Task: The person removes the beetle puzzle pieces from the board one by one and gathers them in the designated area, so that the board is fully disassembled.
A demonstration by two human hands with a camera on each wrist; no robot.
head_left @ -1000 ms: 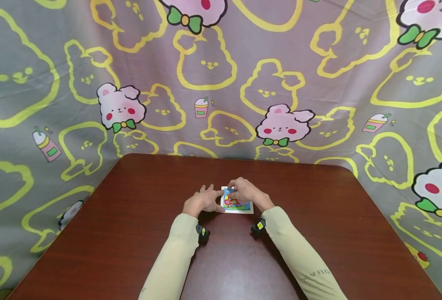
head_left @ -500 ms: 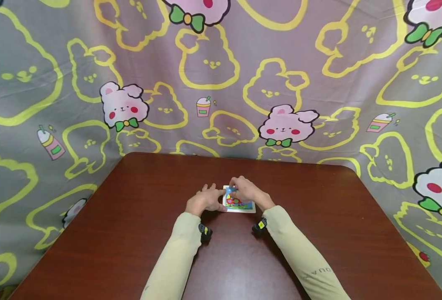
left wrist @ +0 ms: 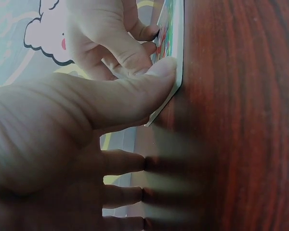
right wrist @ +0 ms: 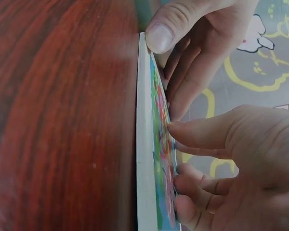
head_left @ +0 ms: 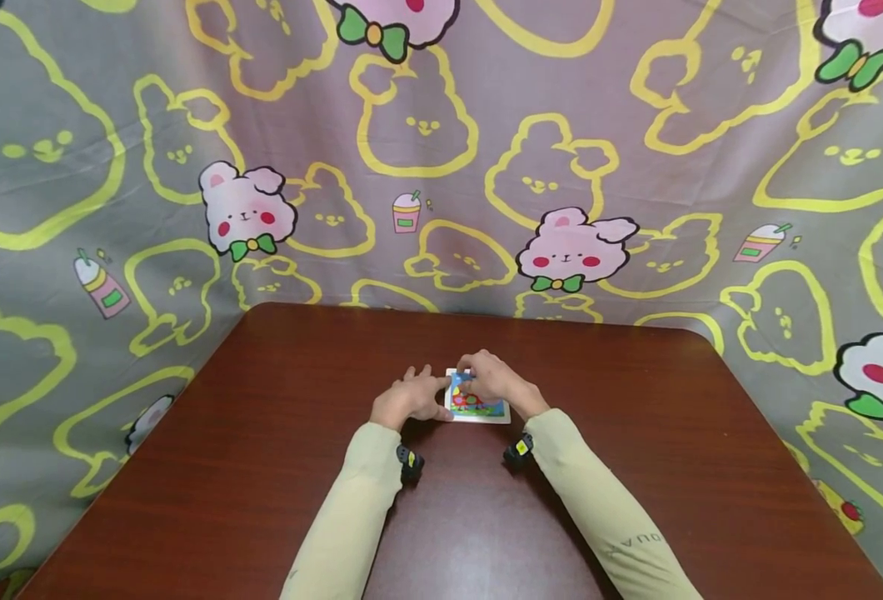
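Note:
A small flat board (head_left: 479,411) with a white border lies on the table. Its picture shows a red figure, green grass and blue sky. My left hand (head_left: 410,398) is at the board's left side, the thumb (left wrist: 160,72) on its near corner and the other fingers extended toward the table. Over the upper right part of the picture is my right hand (head_left: 494,382). In the right wrist view its thumb (right wrist: 202,134) and bent fingers (right wrist: 195,192) touch the picture surface. Whether a loose piece sits between those fingertips is hidden. The board's thick white edge (right wrist: 145,144) lies flat against the wood.
The dark red-brown wooden table (head_left: 299,367) extends around the hands on all sides. Behind it and at both sides hangs a grey cloth (head_left: 426,100) with yellow outlines and white rabbit heads. A small black camera device sits on each wrist.
Both hands keep almost the same place on the board. A darker blue patch now shows beside the right fingertips. The whole view shifted slightly as the head moved.

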